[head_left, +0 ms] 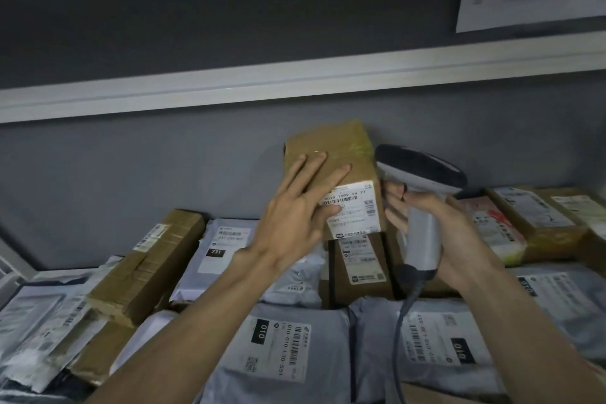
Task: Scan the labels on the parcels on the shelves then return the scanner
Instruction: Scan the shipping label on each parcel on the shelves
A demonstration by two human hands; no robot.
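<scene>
Two grey plastic mailer bags with printed labels lie nearest on the shelf. Beyond them the right hand curls round the handle of the grey corded handheld scanner; rigid and light, it looks best held at that handle. Farther back, the left hand presses spread, straight fingers on the taped brown cardboard box, upright atop other parcels. Stiff and apparently light, it could tip.

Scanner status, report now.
Right hand grips scanner. Left hand flat on upright box, thumb over label. Scanner not yet on label.
</scene>
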